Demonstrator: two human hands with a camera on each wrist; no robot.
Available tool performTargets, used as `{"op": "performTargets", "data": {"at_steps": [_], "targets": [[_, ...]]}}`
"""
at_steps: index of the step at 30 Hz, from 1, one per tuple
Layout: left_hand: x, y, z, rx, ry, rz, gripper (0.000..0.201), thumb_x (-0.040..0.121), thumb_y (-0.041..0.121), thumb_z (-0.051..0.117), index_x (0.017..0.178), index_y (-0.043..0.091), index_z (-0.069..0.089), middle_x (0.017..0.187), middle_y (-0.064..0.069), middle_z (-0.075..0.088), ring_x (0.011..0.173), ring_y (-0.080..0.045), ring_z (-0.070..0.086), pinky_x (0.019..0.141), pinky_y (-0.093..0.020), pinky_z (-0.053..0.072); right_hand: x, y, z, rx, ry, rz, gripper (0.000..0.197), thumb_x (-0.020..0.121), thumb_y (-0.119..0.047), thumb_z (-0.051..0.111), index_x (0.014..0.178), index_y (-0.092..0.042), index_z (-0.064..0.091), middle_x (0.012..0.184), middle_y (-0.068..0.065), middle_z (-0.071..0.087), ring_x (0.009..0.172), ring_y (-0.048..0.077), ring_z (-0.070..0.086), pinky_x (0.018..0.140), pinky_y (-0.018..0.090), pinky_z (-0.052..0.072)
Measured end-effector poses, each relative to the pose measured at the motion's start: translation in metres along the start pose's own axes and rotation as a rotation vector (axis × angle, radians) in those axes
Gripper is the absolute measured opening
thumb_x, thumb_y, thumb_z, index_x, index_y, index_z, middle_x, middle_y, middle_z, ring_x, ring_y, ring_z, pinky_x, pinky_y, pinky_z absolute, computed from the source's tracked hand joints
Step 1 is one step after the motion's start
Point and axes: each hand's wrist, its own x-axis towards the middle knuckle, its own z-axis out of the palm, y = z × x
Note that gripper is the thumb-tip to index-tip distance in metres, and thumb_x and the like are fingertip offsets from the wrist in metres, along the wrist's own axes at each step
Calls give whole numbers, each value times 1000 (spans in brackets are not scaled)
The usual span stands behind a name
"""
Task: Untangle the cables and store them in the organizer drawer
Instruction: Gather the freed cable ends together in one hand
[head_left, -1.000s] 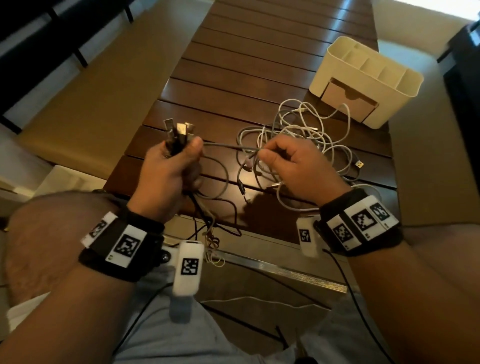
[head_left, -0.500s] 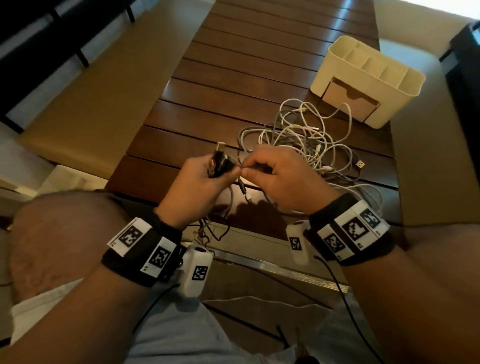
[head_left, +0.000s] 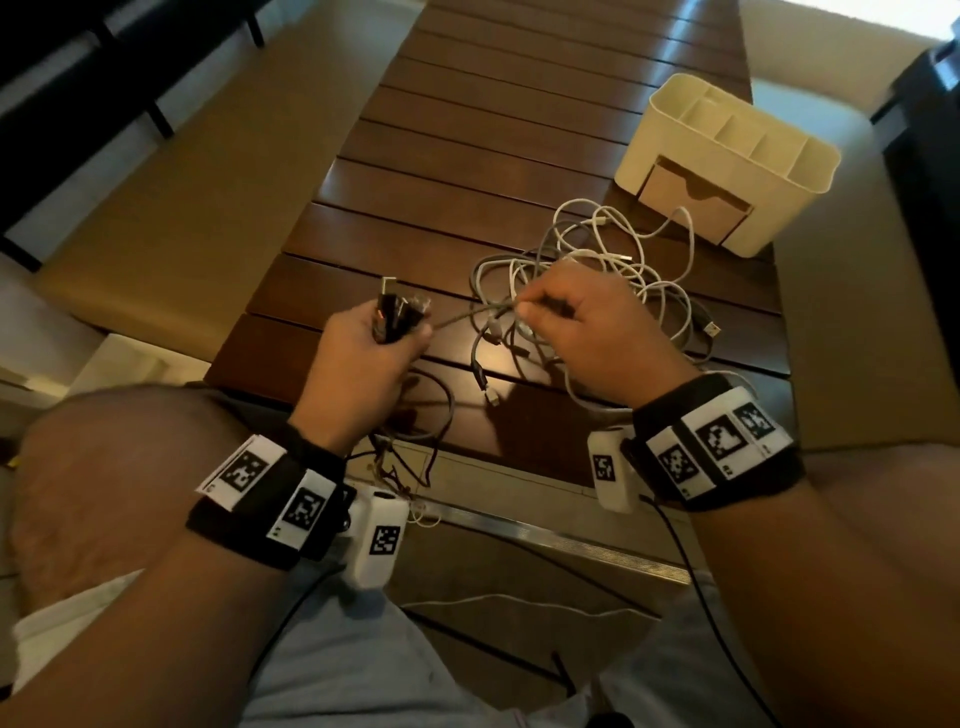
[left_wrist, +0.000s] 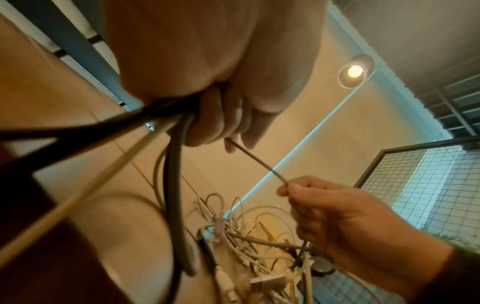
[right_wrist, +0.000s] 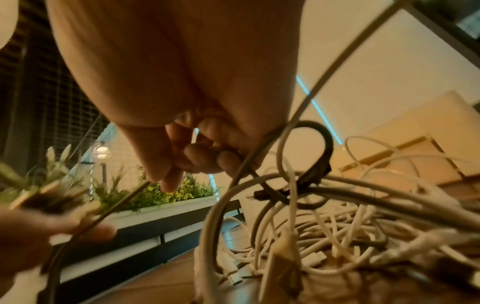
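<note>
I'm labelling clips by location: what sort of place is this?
Probably a lounge or cafe-style seating area, possibly semi-outdoor: a dark slatted wooden table flanked by tan cushioned benches, a planter of greenery beside mesh fencing, and a globe lamp overhead.

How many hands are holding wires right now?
2. The person's left hand grips a bunch of dark cable plugs over the brown wooden table; the right hand pinches a thin grey cable by the white cable tangle.
</note>
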Motion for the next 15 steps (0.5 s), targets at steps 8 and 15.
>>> {"op": "performTargets", "data": {"at_steps": [8,15], "targets": [[-8,4,10,151,-190,251,10,96,22,63,88,22,67,81,5,66,70,3,57,64,-8,42,-7,-18,23,-99,-81,-214,16,97,-22,58,99,-11,70,92,-5,57,82,8,51,74,21,44],[-1,8,-10,-349,-61,164,23,91,29,62,76,13,58,52,9,40,45,-10,33,44,-23,31,-6,-7,13,-37,-133,-70,17,102,-28,52,100,-15,63,88,-8,58,79,3,51,67,14,38]]}}
